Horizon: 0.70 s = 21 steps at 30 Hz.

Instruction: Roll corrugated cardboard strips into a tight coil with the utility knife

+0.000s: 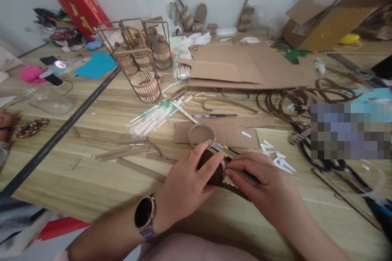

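A dark brown coil of corrugated cardboard strip (217, 177) sits under my left hand (185, 183), whose fingers are curled over it. The strip's ridged loose tail (237, 191) runs out to the lower right. My right hand (263, 177) pinches at the coil's right edge, thumb and fingertips together; what exactly lies between them is partly hidden. Just behind the coil lies a yellow-and-black utility knife (228, 151), partly covered by my hands. A thin round ring (202, 124) rests beyond it on a flat cardboard piece (245, 136).
Wrapped sticks (159, 114) and a pen (214, 115) lie ahead. Tiered slatted baskets (145, 85) with tall handles stand at the back left. Large cardboard sheets (226, 65) lie behind. Loose brown strips (275, 102) and white scraps (280, 161) are on the right. Another person's hand (5, 124) shows far left.
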Each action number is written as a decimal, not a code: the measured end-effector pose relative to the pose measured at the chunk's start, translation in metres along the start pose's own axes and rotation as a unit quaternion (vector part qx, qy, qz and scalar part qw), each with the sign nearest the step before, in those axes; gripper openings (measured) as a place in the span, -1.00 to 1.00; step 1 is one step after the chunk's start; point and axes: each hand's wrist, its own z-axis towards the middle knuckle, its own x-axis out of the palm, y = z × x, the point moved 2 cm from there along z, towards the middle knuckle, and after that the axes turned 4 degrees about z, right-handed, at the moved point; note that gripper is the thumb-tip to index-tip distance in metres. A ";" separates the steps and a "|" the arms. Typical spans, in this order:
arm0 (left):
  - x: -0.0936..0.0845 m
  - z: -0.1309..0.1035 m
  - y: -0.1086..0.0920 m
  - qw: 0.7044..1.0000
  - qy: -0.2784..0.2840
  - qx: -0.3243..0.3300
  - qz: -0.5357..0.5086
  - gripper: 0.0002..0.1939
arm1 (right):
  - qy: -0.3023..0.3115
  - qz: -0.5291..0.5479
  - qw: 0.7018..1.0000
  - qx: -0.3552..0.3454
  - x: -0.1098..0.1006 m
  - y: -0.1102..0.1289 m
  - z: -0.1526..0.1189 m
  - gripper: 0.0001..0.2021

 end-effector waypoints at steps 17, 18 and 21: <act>0.002 0.001 0.000 1.000 0.025 -0.016 -0.005 -0.28 | -0.003 -0.003 1.000 -0.016 0.006 -0.005 -0.003 -0.84; 0.003 0.001 0.000 1.000 0.026 -0.016 -0.007 -0.28 | -0.002 -0.006 1.000 -0.021 0.006 -0.005 -0.003 -0.85; 0.003 0.001 0.000 0.999 0.029 -0.017 -0.011 -0.29 | -0.010 -0.019 0.999 -0.040 0.007 -0.003 -0.003 -0.87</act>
